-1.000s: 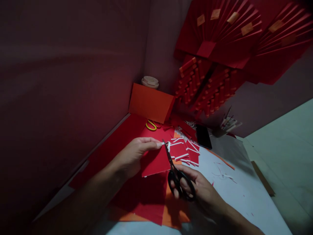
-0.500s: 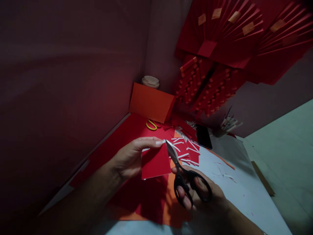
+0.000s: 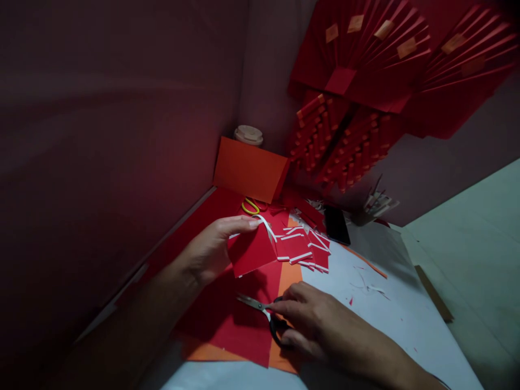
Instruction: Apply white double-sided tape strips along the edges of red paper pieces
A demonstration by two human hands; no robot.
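My left hand (image 3: 211, 246) pinches a red paper card (image 3: 252, 254) by its top edge and holds it up over the table; a thin white strip (image 3: 266, 226) curls off beside my fingertips. My right hand (image 3: 314, 322) lies low on the table, its fingers on the handles of black scissors (image 3: 264, 313) that rest flat on a large red sheet (image 3: 231, 319), blades pointing left. Just beyond the card lies a pile of several cut red cards with white edges (image 3: 303, 246).
Yellow-handled scissors (image 3: 249, 207) lie near a standing red folder (image 3: 249, 169) and a round lidded container (image 3: 248, 135) in the corner. A black phone (image 3: 337, 225) lies at the back. Red folded-paper fans (image 3: 365, 70) hang on the wall. White paper (image 3: 385, 319) covers the table's right side.
My right hand has brought the black scissors down from the card's edge and laid them flat on the red sheet. My left hand still holds the card, now with a cut strip hanging.
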